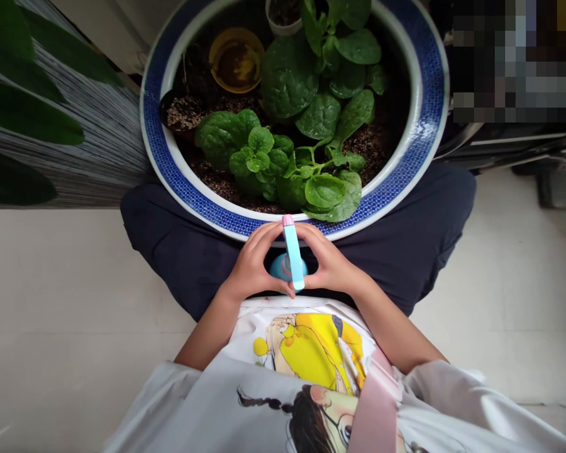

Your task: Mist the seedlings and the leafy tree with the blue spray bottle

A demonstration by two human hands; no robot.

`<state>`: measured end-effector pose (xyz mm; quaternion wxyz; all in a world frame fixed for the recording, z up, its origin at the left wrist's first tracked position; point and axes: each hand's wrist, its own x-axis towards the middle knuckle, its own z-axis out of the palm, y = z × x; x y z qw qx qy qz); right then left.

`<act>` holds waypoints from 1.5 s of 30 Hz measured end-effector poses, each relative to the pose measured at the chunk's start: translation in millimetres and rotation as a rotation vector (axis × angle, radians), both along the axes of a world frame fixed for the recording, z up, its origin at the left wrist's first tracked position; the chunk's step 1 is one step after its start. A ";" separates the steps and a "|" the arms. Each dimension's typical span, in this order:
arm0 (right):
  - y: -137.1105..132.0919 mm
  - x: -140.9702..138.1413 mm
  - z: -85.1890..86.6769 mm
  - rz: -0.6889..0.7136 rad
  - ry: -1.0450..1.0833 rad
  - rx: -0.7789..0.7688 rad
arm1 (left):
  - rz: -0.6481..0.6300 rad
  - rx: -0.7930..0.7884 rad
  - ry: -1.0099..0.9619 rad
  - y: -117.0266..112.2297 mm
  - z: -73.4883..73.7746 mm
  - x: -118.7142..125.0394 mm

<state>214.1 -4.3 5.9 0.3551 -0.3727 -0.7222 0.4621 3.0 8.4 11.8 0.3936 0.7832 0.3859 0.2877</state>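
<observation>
My left hand and my right hand meet in front of my waist, fingers curled around a small light-blue object with a pink tip. A round blue part of it shows between my palms. Just beyond my hands stands a large blue-and-white ceramic planter full of soil and leafy green plants. My knees in dark trousers spread on either side of the planter.
A yellow dish and a small dark pot lie on the soil inside the planter. A striped grey surface with broad green leaves stands left. Pale tiled floor surrounds me. Dark furniture stands at right.
</observation>
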 end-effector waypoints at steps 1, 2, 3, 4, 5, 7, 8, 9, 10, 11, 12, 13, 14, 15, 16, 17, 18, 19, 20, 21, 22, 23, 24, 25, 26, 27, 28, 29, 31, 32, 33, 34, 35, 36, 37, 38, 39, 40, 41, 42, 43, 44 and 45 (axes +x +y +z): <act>0.0 -0.3 0.5 -0.005 0.003 -0.015 | 0.024 -0.015 -0.006 -0.7 -0.1 -0.1; 0.0 -0.6 1.1 -0.009 0.006 -0.031 | 0.044 -0.032 -0.011 -1.5 -0.1 -0.1; -0.2 -0.8 1.8 -0.012 0.012 -0.046 | 0.059 -0.050 -0.013 -2.3 0.0 0.0; -0.3 -1.0 2.5 -0.015 0.020 -0.056 | 0.070 -0.065 -0.016 -3.0 0.3 0.3; -0.5 -1.1 3.2 -0.016 0.029 -0.066 | 0.079 -0.074 -0.020 -3.7 0.8 0.8; -0.8 -1.2 4.4 -0.019 0.053 -0.077 | 0.096 -0.075 -0.031 -4.7 1.9 1.9; -0.9 -1.2 5.0 -0.021 0.063 -0.082 | 0.102 -0.071 -0.035 -5.3 2.4 2.3; -0.9 -1.2 5.5 -0.022 0.068 -0.086 | 0.106 -0.066 -0.041 -5.9 2.6 2.6; -0.9 -1.2 6.1 -0.024 0.068 -0.089 | 0.108 -0.060 -0.046 -6.6 2.6 2.8; -0.9 -1.2 6.7 -0.024 0.064 -0.090 | 0.109 -0.056 -0.049 -7.4 2.4 2.7; -0.9 -1.2 7.2 -0.025 0.057 -0.091 | 0.111 -0.053 -0.050 -8.2 2.0 2.6; -0.9 -1.2 7.8 -0.024 0.049 -0.090 | 0.113 -0.053 -0.051 -9.0 1.5 2.3; -1.0 -1.3 8.3 -0.023 0.044 -0.087 | 0.116 -0.056 -0.051 -9.6 0.9 2.0; -1.0 -1.4 8.6 -0.021 0.040 -0.085 | 0.119 -0.063 -0.052 -10.0 0.2 1.8; -1.1 -1.6 8.7 -0.020 0.038 -0.084 | 0.120 -0.075 -0.056 -10.1 -0.6 1.6; -1.2 -2.0 8.6 -0.022 0.035 -0.083 | 0.119 -0.092 -0.063 -9.9 -1.6 1.6; -1.3 -2.4 8.2 -0.026 0.034 -0.079 | 0.116 -0.112 -0.075 -9.4 -2.9 1.7; -1.3 -3.0 7.4 -0.031 0.033 -0.072 | 0.112 -0.135 -0.091 -8.8 -4.4 1.8; -1.5 -3.5 6.3 -0.035 0.033 -0.062 | 0.108 -0.156 -0.117 -8.1 -6.0 2.0; -1.6 -4.1 5.1 -0.037 0.035 -0.047 | 0.101 -0.176 -0.149 -7.6 -7.8 2.2; -1.8 -4.6 3.8 -0.038 0.038 -0.029 | 0.090 -0.198 -0.179 -7.2 -9.6 2.4; -2.1 -5.2 2.5 -0.036 0.041 -0.012 | 0.073 -0.217 -0.203 -7.2 -11.3 2.5; -2.5 -6.0 1.6 -0.030 0.045 0.004 | 0.050 -0.231 -0.218 -7.3 -12.7 2.6; -3.0 -7.0 1.2 -0.023 0.045 0.015 | 0.027 -0.240 -0.228 -7.6 -13.7 2.7; -3.6 -8.5 1.3 -0.019 0.044 0.027 | 0.005 -0.246 -0.240 -7.9 -14.5 2.8; -4.3 -10.4 1.9 -0.022 0.043 0.042 | -0.014 -0.248 -0.260 -8.1 -14.9 3.0; -5.0 -12.9 3.1 -0.031 0.046 0.056 | -0.029 -0.248 -0.289 -8.2 -15.2 3.2; -5.9 -15.9 4.4 -0.044 0.054 0.073 | -0.041 -0.246 -0.319 -8.1 -15.4 3.4; -7.7 -23.0 7.2 -0.076 0.074 0.099 | -0.055 -0.222 -0.345 -7.4 -15.7 3.6; -8.7 -26.8 8.1 -0.088 0.082 0.102 | -0.058 -0.201 -0.338 -6.8 -15.9 3.6; -9.6 -30.4 8.5 -0.096 0.084 0.101 | -0.060 -0.183 -0.325 -6.2 -16.0 3.4; -10.5 -33.7 8.3 -0.107 0.083 0.100 | -0.064 -0.175 -0.314 -5.6 -16.2 3.2; -11.3 -36.7 7.7 -0.125 0.079 0.103 | -0.072 -0.180 -0.309 -5.2 -16.3 2.8; -11.9 -39.2 6.6 -0.149 0.072 0.107 | -0.084 -0.194 -0.311 -4.8 -16.3 2.4; -12.3 -41.3 5.4 -0.175 0.064 0.114 | -0.098 -0.213 -0.318 -4.5 -16.2 2.1; -12.6 -42.9 4.1 -0.200 0.057 0.122 | -0.111 -0.226 -0.324 -4.3 -16.0 1.8; -12.7 -44.1 3.0 -0.222 0.050 0.126 | -0.120 -0.230 -0.329 -4.0 -15.6 1.7; -12.7 -44.8 2.2 -0.241 0.043 0.126 | -0.127 -0.231 -0.328 -3.8 -15.1 1.7; -12.6 -45.2 1.6 -0.254 0.038 0.121 | -0.135 -0.229 -0.324 -3.5 -14.4 1.9; -12.5 -45.2 1.4 -0.263 0.034 0.114 | -0.143 -0.225 -0.314 -3.2 -13.6 2.4; -12.4 -45.1 1.4 -0.270 0.031 0.105 | -0.150 -0.219 -0.301 -3.0 -12.6 3.0; -12.5 -44.8 1.6 -0.276 0.028 0.095 | -0.157 -0.210 -0.286 -2.7 -11.5 3.7; -12.7 -44.6 1.9 -0.282 0.024 0.085 | -0.164 -0.200 -0.272 -2.5 -10.4 4.5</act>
